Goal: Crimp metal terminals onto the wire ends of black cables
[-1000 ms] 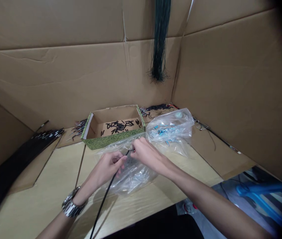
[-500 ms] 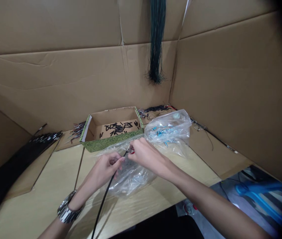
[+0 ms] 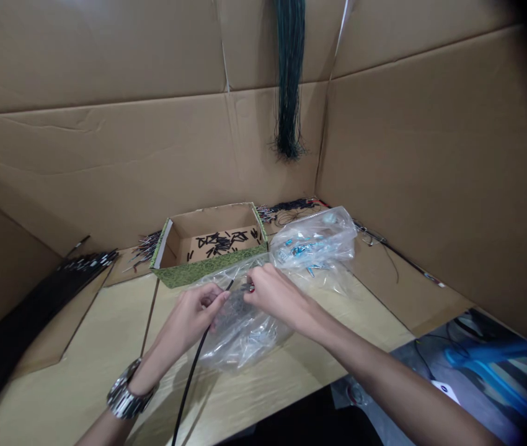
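At six o'clock from green box (image 3: 208, 267): your left grip (image 3: 198, 307) pinching cable (image 3: 191, 370), right grip (image 3: 267, 292) pinching reddish piece (image 3: 251, 288); slackness could drop either.

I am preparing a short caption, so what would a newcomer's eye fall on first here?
Probably the bundle of dark strands hanging before the cardboard wall at the back. Next, perhaps, the left hand pinching a black cable near the center, and behind it the open green-patterned box with short black pieces inside.
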`<action>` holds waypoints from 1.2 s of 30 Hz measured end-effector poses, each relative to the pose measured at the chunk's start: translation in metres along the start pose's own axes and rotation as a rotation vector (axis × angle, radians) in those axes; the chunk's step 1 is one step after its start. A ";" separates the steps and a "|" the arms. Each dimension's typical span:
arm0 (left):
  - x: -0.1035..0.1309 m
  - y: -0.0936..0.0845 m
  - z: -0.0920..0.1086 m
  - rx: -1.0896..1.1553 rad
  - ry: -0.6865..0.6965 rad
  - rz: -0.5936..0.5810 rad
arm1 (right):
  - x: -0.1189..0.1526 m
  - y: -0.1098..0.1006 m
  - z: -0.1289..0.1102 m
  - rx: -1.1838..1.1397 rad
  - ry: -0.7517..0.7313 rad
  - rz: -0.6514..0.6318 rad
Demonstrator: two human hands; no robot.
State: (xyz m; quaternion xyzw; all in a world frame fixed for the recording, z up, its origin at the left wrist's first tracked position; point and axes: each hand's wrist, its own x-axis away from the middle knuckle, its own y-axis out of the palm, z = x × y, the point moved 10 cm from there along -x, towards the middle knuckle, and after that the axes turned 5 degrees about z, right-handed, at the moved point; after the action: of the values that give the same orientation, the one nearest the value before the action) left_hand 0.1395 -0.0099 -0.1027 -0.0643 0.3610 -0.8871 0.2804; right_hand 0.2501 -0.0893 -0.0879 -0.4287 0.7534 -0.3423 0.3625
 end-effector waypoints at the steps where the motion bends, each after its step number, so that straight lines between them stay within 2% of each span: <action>1: 0.000 0.000 0.000 0.002 0.000 -0.001 | -0.002 -0.005 -0.002 0.000 -0.005 0.019; 6: 0.003 0.005 0.003 0.006 0.000 -0.015 | -0.007 -0.015 -0.013 -0.002 -0.035 0.045; 11: 0.005 0.003 0.006 0.020 -0.002 -0.009 | -0.005 0.001 -0.011 0.014 -0.020 0.010; 16: 0.002 -0.002 -0.005 0.079 -0.003 0.006 | -0.002 0.011 -0.002 -0.002 0.020 -0.041; 22: -0.002 -0.011 -0.012 0.120 -0.022 0.069 | 0.003 -0.022 0.003 -0.065 0.045 0.049; 27: 0.002 -0.022 0.008 -0.038 0.087 0.146 | 0.011 -0.048 -0.001 -0.101 0.056 0.111; 30: 0.003 -0.020 0.014 -0.100 0.111 0.138 | 0.014 -0.052 -0.008 -0.115 0.045 0.118; 36: 0.002 -0.016 0.013 -0.167 0.118 0.147 | 0.013 -0.043 -0.012 -0.139 0.064 0.105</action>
State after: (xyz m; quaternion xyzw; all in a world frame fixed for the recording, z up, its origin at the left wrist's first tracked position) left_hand 0.1345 -0.0093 -0.0830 -0.0086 0.4533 -0.8332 0.3165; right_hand 0.2526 -0.1153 -0.0491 -0.4015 0.8080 -0.2835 0.3250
